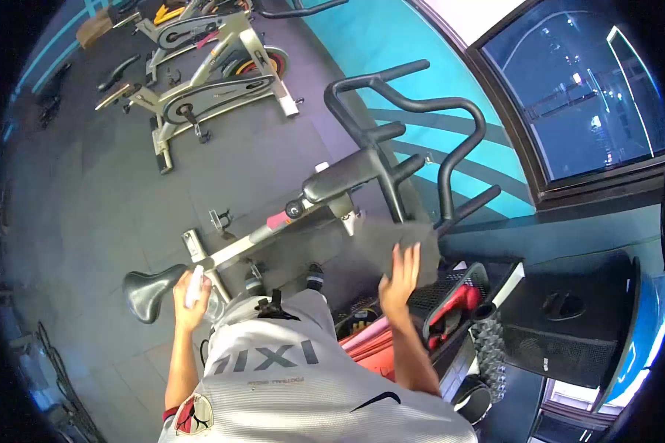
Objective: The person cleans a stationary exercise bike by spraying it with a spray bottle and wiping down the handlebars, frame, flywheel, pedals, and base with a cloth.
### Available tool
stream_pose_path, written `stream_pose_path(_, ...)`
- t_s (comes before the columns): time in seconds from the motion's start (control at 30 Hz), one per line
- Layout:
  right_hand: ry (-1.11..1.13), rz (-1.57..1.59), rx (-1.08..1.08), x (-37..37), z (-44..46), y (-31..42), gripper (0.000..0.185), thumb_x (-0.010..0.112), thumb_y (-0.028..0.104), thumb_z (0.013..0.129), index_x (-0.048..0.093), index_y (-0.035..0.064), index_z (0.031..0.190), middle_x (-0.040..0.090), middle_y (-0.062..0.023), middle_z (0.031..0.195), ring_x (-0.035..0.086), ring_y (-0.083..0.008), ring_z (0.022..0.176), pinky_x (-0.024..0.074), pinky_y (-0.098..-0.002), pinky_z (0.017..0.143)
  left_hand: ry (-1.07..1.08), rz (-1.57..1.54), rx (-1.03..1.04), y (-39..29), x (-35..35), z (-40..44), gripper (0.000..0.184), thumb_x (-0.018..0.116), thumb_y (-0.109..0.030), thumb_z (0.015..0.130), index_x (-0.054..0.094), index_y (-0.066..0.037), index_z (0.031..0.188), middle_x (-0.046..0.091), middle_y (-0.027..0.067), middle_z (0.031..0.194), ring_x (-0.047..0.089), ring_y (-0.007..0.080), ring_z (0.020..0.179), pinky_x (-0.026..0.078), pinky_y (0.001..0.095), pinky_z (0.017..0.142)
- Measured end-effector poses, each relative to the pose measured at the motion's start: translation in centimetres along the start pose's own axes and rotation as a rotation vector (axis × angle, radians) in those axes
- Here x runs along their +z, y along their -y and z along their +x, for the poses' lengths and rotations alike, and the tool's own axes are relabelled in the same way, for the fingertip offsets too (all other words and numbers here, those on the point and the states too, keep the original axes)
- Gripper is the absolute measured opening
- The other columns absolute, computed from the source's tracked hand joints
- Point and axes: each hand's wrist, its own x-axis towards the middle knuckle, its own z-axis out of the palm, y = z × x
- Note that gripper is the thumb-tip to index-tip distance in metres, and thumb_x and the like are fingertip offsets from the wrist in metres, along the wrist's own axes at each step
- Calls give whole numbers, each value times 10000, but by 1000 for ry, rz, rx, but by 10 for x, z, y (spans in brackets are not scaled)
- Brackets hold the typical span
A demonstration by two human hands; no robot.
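My left hand is closed around a small white bottle, beside the black saddle of an exercise bike. Its lower part is hidden by my fingers, so I cannot tell its exact type. My right hand has its fingers over a dark grey cloth, blurred and spread out in front of it. Between my hands and the wall stands the exercise bike, with a pale frame and black handlebars.
More exercise bikes stand on the dark floor at upper left. At my right are a black basket with red items, a grey textured roller and a black speaker. A window is set in the blue wall.
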Motion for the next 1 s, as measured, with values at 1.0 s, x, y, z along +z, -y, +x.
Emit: stream_pose_path(1.0,-374,2017,1352,158,-1,-7,385,688,202,906,605,-2,1222,655,-126,1201,658,-293,1057,541,-457,934,359,93,293,-76,144,109,173,664,-181,862,618,-14,853,565,138,711,565,323,651,461,430,630)
